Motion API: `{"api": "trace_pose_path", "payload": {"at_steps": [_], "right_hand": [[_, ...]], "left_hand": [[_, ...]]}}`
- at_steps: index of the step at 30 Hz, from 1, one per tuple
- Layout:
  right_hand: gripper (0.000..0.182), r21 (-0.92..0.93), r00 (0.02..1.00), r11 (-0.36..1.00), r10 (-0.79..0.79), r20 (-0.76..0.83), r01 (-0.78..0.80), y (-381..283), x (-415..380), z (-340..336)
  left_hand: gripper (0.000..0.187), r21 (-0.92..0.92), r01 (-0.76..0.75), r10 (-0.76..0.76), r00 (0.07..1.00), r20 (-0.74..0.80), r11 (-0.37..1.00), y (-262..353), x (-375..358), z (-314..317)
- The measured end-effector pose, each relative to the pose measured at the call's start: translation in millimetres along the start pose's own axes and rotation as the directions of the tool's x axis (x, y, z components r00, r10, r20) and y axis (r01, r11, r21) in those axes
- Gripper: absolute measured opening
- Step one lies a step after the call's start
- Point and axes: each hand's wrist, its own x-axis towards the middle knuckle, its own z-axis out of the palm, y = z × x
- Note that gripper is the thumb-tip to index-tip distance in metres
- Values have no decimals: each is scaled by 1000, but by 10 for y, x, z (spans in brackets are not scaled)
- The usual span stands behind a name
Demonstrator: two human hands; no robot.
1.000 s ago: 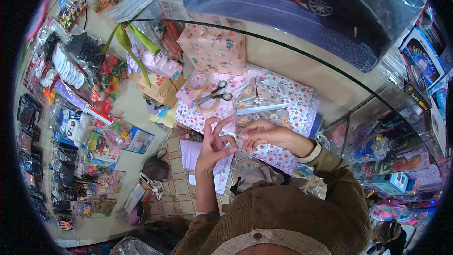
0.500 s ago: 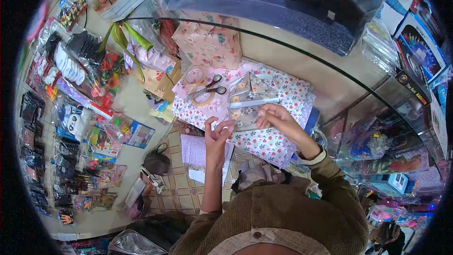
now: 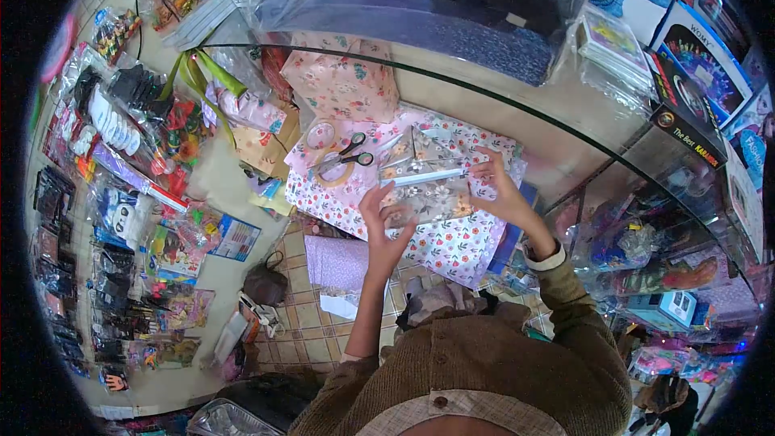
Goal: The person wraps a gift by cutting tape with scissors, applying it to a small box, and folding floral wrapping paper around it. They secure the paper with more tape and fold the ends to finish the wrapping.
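A clear plastic packet with printed flowers (image 3: 432, 196) and a pale strip across it lies on floral wrapping paper (image 3: 462, 254). My left hand (image 3: 387, 226) is at its left edge, thumb and fingers curved and apart. At the right edge is my right hand (image 3: 506, 194), with its fingers spread. Both hands seem to touch or nearly touch the packet; neither is closed on it. Black-handled scissors (image 3: 355, 151) rest on the paper to the upper left, over a roll of tape (image 3: 331, 182). Another tape roll (image 3: 320, 123) lies just beyond.
A floral gift bag (image 3: 343, 85) stands behind the paper. The curved edge of a glass shelf (image 3: 517, 97) runs above, carrying a boxed toy car (image 3: 436, 16). Packaged goods (image 3: 113, 121) line the left counter. A boxed game (image 3: 686, 133) is at right.
My right hand has moved right and opened its fingers at the packet's right edge. My left hand has shifted slightly right, its fingers spread wider. The view has shifted a little.
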Motion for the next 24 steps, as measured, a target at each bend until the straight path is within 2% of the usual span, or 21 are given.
{"api": "trace_pose_path", "payload": {"at_steps": [1,4,7,9,12,14,17,18,20,23,24], "right_hand": [[82,-89,997,993,-76,18,77,-1,2,25],[81,2,997,1000,-8,71,8,-17,9,42],[79,-1,998,998,59,9,-59,209,151,52],[77,-97,996,992,80,-44,-84,315,303,62],[72,-278,981,957,36,-191,-89,270,579,151],[71,-370,965,919,36,-260,-135,368,749,225],[71,-393,960,916,-39,-277,-76,470,935,279],[68,-375,968,919,27,-249,-122,468,975,272],[63,-344,970,915,154,-188,-212,459,1045,254],[64,-368,987,921,86,-134,-130,491,1045,208],[65,-391,988,920,-24,-152,-38,532,1025,210]], "left_hand": [[84,36,-4,3,1000,18,999,-17,30,59],[90,138,-51,43,997,63,989,-211,85,151],[89,212,-88,73,994,79,973,-403,151,213],[89,281,-123,97,990,105,952,-520,226,236],[91,209,-107,67,979,191,972,-512,399,308],[93,296,-171,81,953,293,940,-476,530,320],[95,415,-299,135,916,379,859,-569,611,345],[96,454,-345,160,903,398,821,-583,630,347],[95,443,-302,110,906,408,844,-599,647,337],[91,392,-278,107,909,404,877,-682,618,342],[89,369,-277,118,909,400,887,-643,611,349]]}}
